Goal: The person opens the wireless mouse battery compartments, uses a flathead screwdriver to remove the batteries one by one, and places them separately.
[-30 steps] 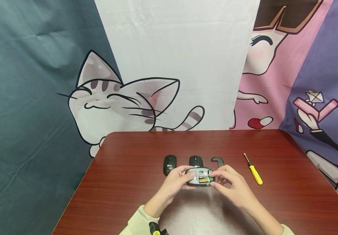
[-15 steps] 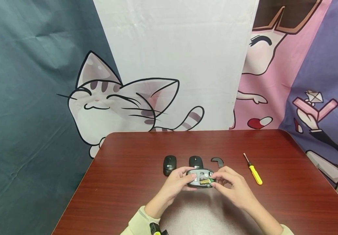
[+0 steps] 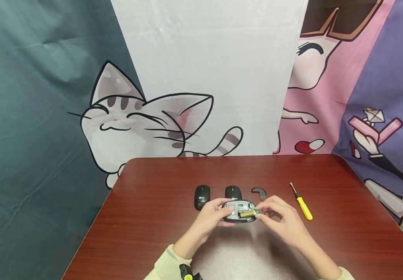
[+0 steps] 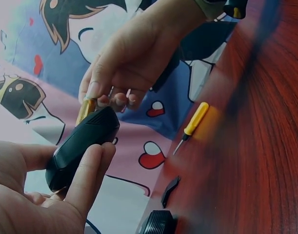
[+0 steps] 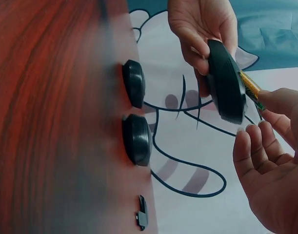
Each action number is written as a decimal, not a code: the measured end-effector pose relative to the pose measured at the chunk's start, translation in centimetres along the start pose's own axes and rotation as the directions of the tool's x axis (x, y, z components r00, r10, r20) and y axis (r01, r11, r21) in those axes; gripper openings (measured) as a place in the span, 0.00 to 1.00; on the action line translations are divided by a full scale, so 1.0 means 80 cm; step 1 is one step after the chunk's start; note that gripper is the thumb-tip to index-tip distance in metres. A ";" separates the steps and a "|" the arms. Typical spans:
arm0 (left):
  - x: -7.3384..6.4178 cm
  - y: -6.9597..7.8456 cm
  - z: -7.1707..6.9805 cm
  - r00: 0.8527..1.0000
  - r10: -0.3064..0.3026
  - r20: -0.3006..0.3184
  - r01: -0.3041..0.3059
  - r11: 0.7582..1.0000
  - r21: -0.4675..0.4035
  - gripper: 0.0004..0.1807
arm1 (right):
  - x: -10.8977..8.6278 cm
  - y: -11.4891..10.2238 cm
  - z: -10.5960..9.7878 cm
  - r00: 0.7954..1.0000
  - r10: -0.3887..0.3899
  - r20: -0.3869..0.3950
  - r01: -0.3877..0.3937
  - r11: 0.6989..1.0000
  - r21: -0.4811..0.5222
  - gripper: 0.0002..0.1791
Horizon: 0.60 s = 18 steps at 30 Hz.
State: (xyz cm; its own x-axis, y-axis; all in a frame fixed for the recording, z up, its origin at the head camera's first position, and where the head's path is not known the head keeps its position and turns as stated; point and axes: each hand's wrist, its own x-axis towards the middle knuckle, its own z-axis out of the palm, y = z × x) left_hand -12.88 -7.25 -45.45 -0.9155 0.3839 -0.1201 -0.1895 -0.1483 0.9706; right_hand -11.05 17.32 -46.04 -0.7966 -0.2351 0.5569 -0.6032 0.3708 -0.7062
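Observation:
My left hand (image 3: 205,218) grips a black computer mouse (image 3: 235,205) above the table, its grey underside facing up and the battery slot uncovered. A gold and green battery (image 3: 246,214) lies slanted at that slot. Its green end sticks up out of the mouse, pinched between thumb and index finger of my right hand (image 3: 282,221). In the right wrist view the battery (image 5: 251,87) rises at an angle from the mouse (image 5: 226,80). The left wrist view shows the mouse's dark shell (image 4: 83,146) between my left thumb and fingers.
Two more black mice (image 3: 202,196) (image 3: 233,192) stand on the table (image 3: 145,217) behind my hands. A curved black cover (image 3: 259,192) lies right of them. Farther right is a yellow-handled screwdriver (image 3: 304,207). A printed cloth (image 3: 208,58) hangs behind the table.
The battery's green end has come up and out of the slot, toward the right. My right hand has drawn slightly right with it, while the left keeps its hold on the mouse.

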 end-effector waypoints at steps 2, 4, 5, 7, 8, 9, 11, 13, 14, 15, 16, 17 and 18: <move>0.001 -0.001 -0.001 1.000 0.001 -0.003 -0.001 1.000 -0.006 0.23 | 0.001 0.001 -0.003 1.000 0.005 -0.009 -0.005 1.000 0.013 0.21; 0.002 -0.001 -0.001 1.000 -0.001 -0.009 0.001 1.000 -0.013 0.23 | 0.003 0.001 -0.007 1.000 0.014 -0.016 -0.013 1.000 0.019 0.21; 0.003 -0.002 -0.001 1.000 -0.002 -0.012 0.001 1.000 -0.018 0.23 | 0.004 0.002 -0.009 1.000 0.018 -0.020 -0.018 1.000 0.022 0.21; 0.004 -0.003 -0.001 1.000 -0.005 -0.024 0.004 1.000 -0.026 0.24 | 0.006 0.003 -0.013 0.999 0.030 -0.028 -0.029 0.999 0.028 0.20; 0.006 -0.003 -0.001 1.000 -0.007 -0.031 0.006 1.000 -0.029 0.24 | 0.007 0.004 -0.016 0.999 0.037 -0.033 -0.036 0.999 0.029 0.20; 0.006 -0.004 -0.001 0.999 -0.006 -0.039 0.005 1.000 -0.029 0.24 | 0.008 0.005 -0.018 0.998 0.044 -0.036 -0.043 0.999 0.032 0.19; 0.009 -0.006 0.000 0.999 -0.008 -0.052 0.007 1.000 -0.027 0.23 | 0.009 0.008 -0.022 0.997 0.068 -0.042 -0.067 0.997 0.024 0.18; 0.012 -0.008 0.002 0.998 -0.006 -0.061 0.005 1.000 -0.018 0.23 | 0.011 0.011 -0.027 0.994 0.101 -0.047 -0.101 0.995 0.010 0.17; 0.013 -0.009 0.003 0.998 -0.004 -0.065 0.003 1.000 -0.015 0.23 | 0.011 0.013 -0.029 0.992 0.118 -0.049 -0.118 0.993 0.002 0.16; 0.014 -0.010 0.005 0.998 -0.002 -0.069 0.002 1.000 -0.008 0.23 | 0.012 0.015 -0.032 0.990 0.135 -0.051 -0.135 0.991 -0.004 0.15; 0.016 -0.012 0.006 0.997 -0.004 -0.072 0.003 1.000 -0.004 0.23 | 0.013 0.017 -0.034 0.987 0.152 -0.052 -0.153 0.988 -0.009 0.14; 0.017 -0.014 0.008 0.997 -0.002 -0.077 0.002 1.000 -0.004 0.23 | 0.014 0.019 -0.036 0.984 0.169 -0.054 -0.170 0.985 -0.007 0.13; 0.018 -0.016 0.010 0.997 0.000 -0.082 0.000 1.000 -0.004 0.23 | 0.014 0.022 -0.038 0.980 0.191 -0.056 -0.192 0.981 -0.014 0.12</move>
State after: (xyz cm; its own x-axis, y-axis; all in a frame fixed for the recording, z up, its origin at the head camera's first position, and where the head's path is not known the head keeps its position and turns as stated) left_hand -13.69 -5.74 -46.68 -0.9415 0.3079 -0.1370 -0.1908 -0.1520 0.9698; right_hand -12.87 20.44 -45.29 -0.8934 -0.1091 0.4359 -0.4387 0.4217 -0.7936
